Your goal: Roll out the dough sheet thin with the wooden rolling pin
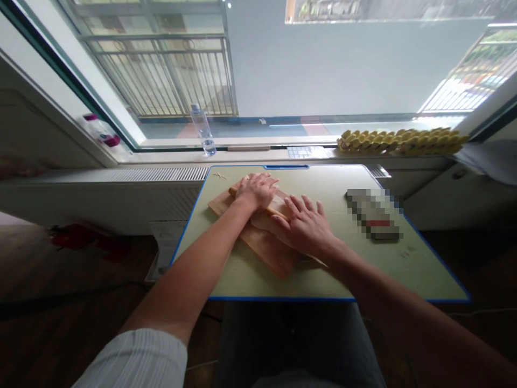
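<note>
A wooden rolling pin [233, 191] lies slantwise across a wooden cutting board [266, 250]. Beneath it is a flattened pale sheet of dough [278, 203], partly covered by the pin and hands. My left hand [256, 192] rests over the pin near its far left end, open, fingers lying forward across it. On the pin's nearer right part lies my right hand [310, 223], open too, its fingers stretched out and spread. The pin's right end is hidden under the right palm.
The board sits on a light green table [335, 275] with blue edging. A blurred-out dark object [374, 215] lies on its right side. On the windowsill stand a clear bottle [204, 132] and a yellow braided thing [399, 141]. Something red [86, 240] is on the floor.
</note>
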`<action>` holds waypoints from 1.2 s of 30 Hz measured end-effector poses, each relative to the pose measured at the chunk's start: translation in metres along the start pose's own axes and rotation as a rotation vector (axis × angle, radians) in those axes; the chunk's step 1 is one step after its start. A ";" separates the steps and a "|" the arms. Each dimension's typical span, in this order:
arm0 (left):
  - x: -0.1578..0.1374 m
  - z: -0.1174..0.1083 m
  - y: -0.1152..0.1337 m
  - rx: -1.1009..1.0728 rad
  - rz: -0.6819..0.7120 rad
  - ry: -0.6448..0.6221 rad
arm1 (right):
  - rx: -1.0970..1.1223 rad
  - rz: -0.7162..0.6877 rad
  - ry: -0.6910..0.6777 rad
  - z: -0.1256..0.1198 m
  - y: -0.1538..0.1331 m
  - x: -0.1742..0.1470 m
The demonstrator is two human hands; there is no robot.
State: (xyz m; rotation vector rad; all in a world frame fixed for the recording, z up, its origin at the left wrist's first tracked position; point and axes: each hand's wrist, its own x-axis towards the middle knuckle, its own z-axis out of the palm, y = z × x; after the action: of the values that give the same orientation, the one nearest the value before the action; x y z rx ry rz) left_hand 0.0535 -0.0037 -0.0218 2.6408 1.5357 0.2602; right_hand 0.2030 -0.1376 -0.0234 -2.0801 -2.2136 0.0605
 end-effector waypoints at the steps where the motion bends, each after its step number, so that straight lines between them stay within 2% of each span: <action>1: 0.004 0.000 0.002 -0.012 -0.016 0.008 | 0.002 0.000 -0.010 0.000 0.004 0.004; 9: 0.042 0.005 0.015 -0.098 -0.087 0.126 | 0.075 0.056 -0.152 -0.005 0.037 0.035; 13: 0.056 0.007 0.018 -0.109 -0.087 0.186 | 0.062 0.050 -0.146 -0.003 0.048 0.045; 18: 0.060 0.008 0.021 -0.110 -0.097 0.178 | 0.030 0.042 -0.115 -0.001 0.053 0.047; 23: 0.046 0.004 0.019 -0.086 -0.125 0.125 | 0.026 0.013 -0.078 0.000 0.043 0.037; 30: 0.007 0.005 0.003 -0.013 -0.120 0.100 | 0.035 -0.010 0.043 0.002 0.006 0.002; 36: -0.039 0.006 -0.010 -0.022 -0.141 0.167 | 0.047 -0.144 0.105 -0.002 -0.013 -0.025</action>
State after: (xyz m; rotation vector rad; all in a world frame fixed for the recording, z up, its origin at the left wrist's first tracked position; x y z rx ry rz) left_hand 0.0271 -0.0327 -0.0335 2.5354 1.7470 0.4954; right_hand 0.1922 -0.1634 -0.0209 -1.8496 -2.2687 -0.0080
